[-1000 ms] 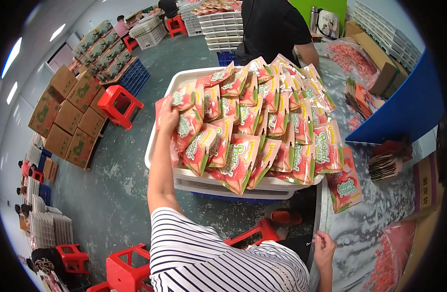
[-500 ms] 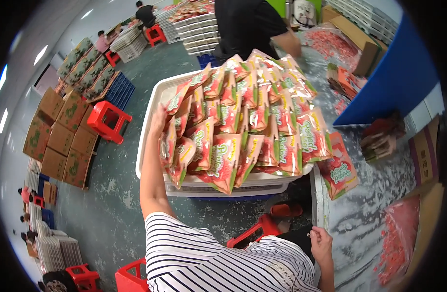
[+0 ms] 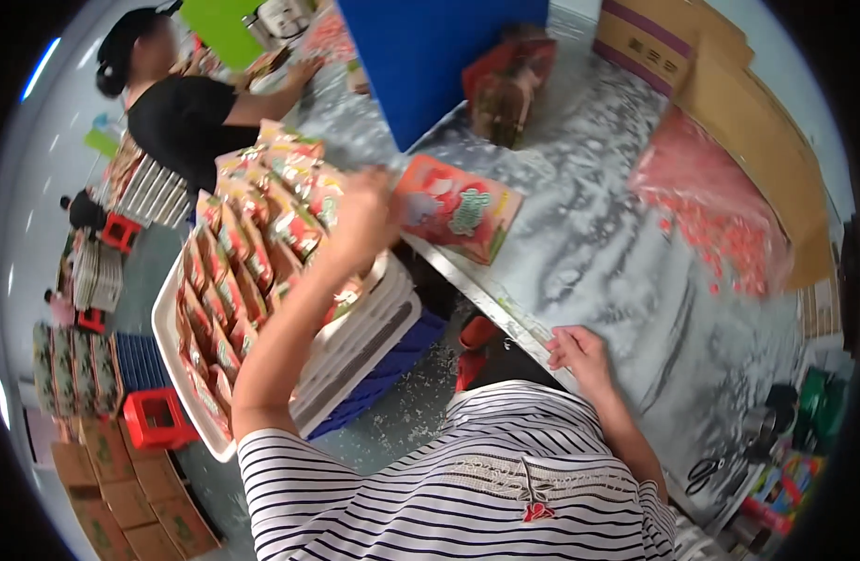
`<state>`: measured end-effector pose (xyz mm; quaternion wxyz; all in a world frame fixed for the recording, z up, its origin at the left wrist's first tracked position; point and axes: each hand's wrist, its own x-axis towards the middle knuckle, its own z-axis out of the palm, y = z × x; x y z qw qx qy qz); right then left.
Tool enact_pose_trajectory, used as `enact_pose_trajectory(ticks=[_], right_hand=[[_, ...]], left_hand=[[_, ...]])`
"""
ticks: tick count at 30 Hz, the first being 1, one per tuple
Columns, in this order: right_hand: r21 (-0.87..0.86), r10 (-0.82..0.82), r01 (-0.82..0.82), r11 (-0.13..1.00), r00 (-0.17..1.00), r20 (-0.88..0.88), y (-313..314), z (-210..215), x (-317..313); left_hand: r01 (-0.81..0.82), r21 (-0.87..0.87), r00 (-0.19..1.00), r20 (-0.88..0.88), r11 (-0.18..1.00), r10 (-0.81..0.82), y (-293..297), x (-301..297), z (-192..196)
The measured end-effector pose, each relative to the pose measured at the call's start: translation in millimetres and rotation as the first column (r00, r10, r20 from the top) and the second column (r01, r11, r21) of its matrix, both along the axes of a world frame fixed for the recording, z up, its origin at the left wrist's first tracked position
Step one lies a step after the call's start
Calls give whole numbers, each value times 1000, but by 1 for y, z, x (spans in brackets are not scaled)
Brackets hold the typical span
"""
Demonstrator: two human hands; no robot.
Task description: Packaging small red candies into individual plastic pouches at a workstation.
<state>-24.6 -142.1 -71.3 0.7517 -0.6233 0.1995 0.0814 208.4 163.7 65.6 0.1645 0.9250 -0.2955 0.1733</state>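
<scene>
A red and pink snack pouch (image 3: 458, 208) with a green-lettered label lies flat on the grey marbled table. My left hand (image 3: 366, 213) is at the pouch's left end, smeared by motion, so its fingers do not show clearly. Under my left forearm, a white plastic crate (image 3: 175, 374) holds rows of upright filled pouches (image 3: 233, 266). My right hand (image 3: 579, 357) rests at the table's near edge. Its fingers are curled together, and anything between them is too small to make out.
A blue divider board (image 3: 439, 65) stands on the table, with a stack of pouches (image 3: 505, 98) beside it. To the right, a cardboard box (image 3: 794, 196) spills a clear bag of red pieces (image 3: 720, 206). Scissors (image 3: 701, 475) lie near the right rim. A co-worker (image 3: 182, 117) sits beyond the crate.
My view has swung right toward the table. My left hand has moved from the crate's left side across to the flat pouch. My right hand stays by the table edge.
</scene>
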Motion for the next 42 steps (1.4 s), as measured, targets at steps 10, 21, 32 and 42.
enact_pose_trajectory(ticks=[10, 21, 32, 42], right_hand=[[177, -32, 19, 984, 997, 69, -22, -8, -44], [297, 24, -62, 953, 991, 128, -32, -14, -45], [441, 15, -64, 895, 994, 112, -40, -8, -46], [544, 11, -58, 837, 996, 88, -44, -3, -44]], left_hand=[[-19, 349, 1000, -10, 937, 25, -132, -30, -150], [158, 115, 980, -140, 981, -141, -109, -13, -135], [-26, 310, 1000, 22, 950, 20, -125, -18, -134], [-402, -429, 760, -649, 809, 33, -85, 0, -118]])
